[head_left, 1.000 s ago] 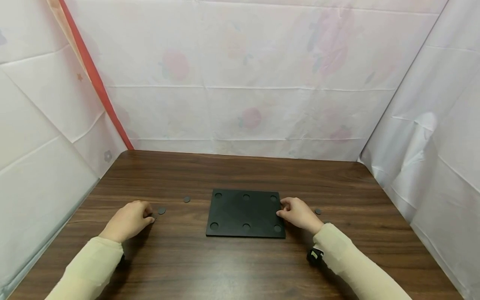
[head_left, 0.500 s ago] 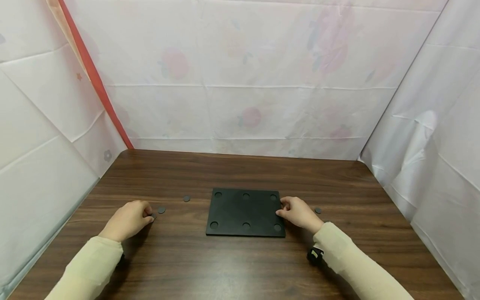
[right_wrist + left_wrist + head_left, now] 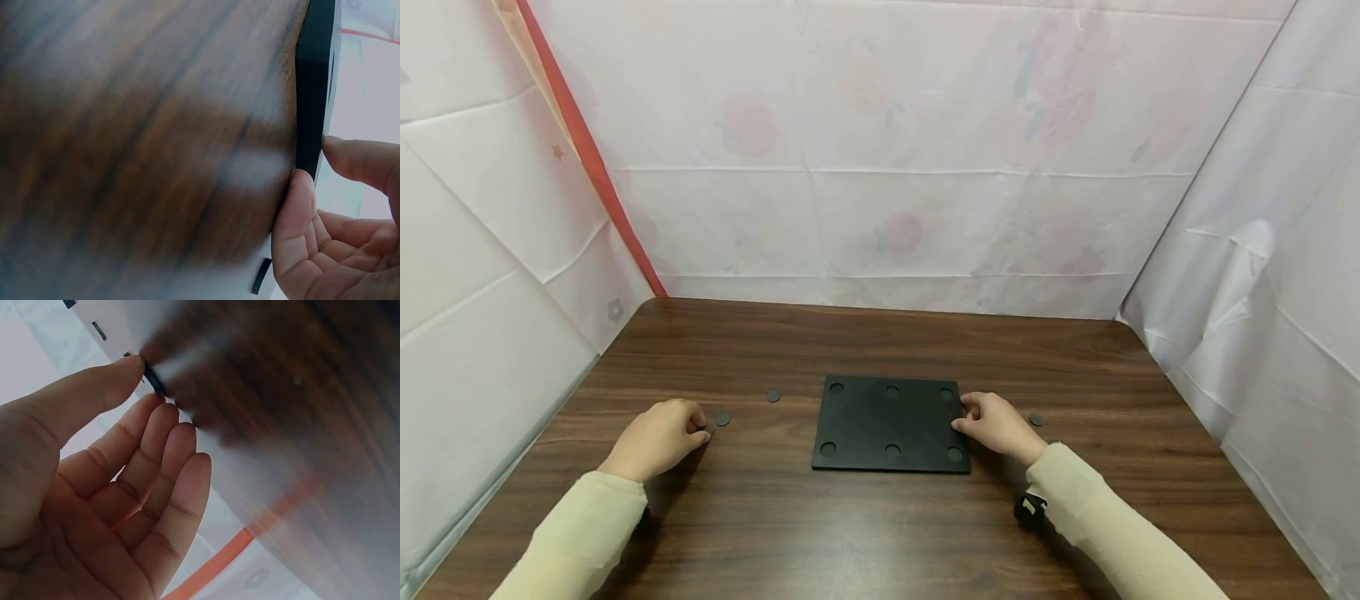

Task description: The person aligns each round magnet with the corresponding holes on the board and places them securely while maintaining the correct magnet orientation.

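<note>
A: What lies nearest?

B: With the board (image 3: 887,423) taken as the clock's centre, the left sleeve (image 3: 580,525) is seen at eight o'clock, the right sleeve (image 3: 1112,525) at four.

A: And the hands?

B: At nine, a disc (image 3: 154,381) is pinched by thumb and forefinger of the left hand (image 3: 657,440). Fingertips are presumably used because it is so thin. Whether it is lifted cannot be told.

A: And at three?

B: The board's edge is gripped by the right hand (image 3: 996,427), thumb on top, a finger against the side, probably so that sliding is prevented.

A: How is the board placed?

B: Flat on the table (image 3: 737,533), between the hands, perhaps so that its six recesses (image 3: 892,451) can be reached by either.

A: Other discs?

B: A second disc (image 3: 723,419) is found near the pinched one, at its two o'clock; a third disc (image 3: 773,397) farther along that line. A fourth disc (image 3: 1036,420) is seen just past the right hand. By such spacing, single pickup is likely eased.

A: Farthest?

B: Cloth (image 3: 850,125) is hung at twelve, a red strip (image 3: 595,167) at ten.
</note>
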A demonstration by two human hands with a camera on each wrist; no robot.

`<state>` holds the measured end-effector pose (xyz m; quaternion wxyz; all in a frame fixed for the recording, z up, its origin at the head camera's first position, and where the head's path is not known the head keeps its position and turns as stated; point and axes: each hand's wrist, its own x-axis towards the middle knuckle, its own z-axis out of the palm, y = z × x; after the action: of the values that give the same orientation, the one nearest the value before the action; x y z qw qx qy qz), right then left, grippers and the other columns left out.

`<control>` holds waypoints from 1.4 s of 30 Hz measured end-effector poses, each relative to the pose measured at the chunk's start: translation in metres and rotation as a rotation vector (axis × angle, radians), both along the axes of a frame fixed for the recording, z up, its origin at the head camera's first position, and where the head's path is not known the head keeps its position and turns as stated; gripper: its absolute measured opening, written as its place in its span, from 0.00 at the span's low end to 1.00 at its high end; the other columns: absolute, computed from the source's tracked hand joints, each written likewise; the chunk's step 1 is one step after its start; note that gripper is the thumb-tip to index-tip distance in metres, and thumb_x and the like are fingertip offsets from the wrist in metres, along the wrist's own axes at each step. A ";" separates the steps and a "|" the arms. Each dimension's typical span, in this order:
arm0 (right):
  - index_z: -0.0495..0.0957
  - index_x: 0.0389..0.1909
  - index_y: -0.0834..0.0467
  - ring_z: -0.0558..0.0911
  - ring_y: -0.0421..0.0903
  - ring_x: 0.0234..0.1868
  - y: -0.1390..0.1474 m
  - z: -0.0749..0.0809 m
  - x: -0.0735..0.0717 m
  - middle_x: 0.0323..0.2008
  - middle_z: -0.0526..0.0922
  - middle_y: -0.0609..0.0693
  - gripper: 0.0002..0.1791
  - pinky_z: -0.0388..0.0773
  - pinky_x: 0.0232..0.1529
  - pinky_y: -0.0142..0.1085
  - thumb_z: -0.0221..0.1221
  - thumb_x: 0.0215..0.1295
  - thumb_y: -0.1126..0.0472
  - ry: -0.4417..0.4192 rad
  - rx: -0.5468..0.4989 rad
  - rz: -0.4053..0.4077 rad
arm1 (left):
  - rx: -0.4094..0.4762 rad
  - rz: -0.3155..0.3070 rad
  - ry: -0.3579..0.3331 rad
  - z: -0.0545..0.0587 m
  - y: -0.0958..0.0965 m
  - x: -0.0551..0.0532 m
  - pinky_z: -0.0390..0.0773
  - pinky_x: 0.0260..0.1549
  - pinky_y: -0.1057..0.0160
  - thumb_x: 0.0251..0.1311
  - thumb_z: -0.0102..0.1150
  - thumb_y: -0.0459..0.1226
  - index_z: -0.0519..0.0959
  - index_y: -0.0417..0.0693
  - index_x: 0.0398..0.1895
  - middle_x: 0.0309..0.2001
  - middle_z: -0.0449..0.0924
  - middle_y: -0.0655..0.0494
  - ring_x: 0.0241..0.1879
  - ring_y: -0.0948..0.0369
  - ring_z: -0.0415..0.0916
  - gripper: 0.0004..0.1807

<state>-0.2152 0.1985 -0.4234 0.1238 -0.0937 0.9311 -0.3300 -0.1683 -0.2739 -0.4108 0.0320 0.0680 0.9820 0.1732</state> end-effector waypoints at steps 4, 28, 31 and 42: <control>0.69 0.65 0.66 0.67 0.41 0.17 0.001 -0.001 0.000 0.18 0.75 0.48 0.29 0.64 0.21 0.33 0.61 0.66 0.60 0.004 0.000 0.000 | -0.007 -0.008 0.001 -0.001 -0.001 -0.001 0.80 0.33 0.49 0.57 0.66 0.37 0.83 0.39 0.36 0.32 0.84 0.51 0.33 0.54 0.81 0.10; 0.69 0.66 0.66 0.66 0.41 0.16 0.000 -0.001 0.000 0.18 0.75 0.49 0.29 0.63 0.21 0.33 0.62 0.66 0.60 -0.007 -0.022 -0.003 | 0.106 -0.029 0.104 0.020 0.022 -0.001 0.81 0.32 0.53 0.59 0.65 0.38 0.82 0.41 0.41 0.35 0.85 0.50 0.34 0.55 0.82 0.10; 0.69 0.66 0.67 0.67 0.41 0.17 0.001 0.000 0.000 0.19 0.76 0.50 0.29 0.64 0.22 0.33 0.62 0.66 0.60 -0.010 -0.027 -0.003 | 0.133 -0.032 0.141 0.020 0.026 -0.004 0.81 0.33 0.54 0.59 0.65 0.36 0.82 0.41 0.39 0.34 0.85 0.52 0.34 0.57 0.81 0.08; 0.69 0.65 0.67 0.66 0.41 0.17 0.001 0.000 0.000 0.19 0.75 0.49 0.29 0.64 0.22 0.33 0.62 0.66 0.60 -0.003 -0.014 0.008 | 0.228 -0.066 0.177 0.017 0.048 -0.017 0.81 0.34 0.58 0.60 0.64 0.35 0.83 0.40 0.39 0.34 0.85 0.53 0.35 0.60 0.81 0.08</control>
<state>-0.2151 0.1992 -0.4233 0.1258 -0.0980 0.9282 -0.3362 -0.1856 -0.2257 -0.3942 -0.0570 0.1182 0.9522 0.2757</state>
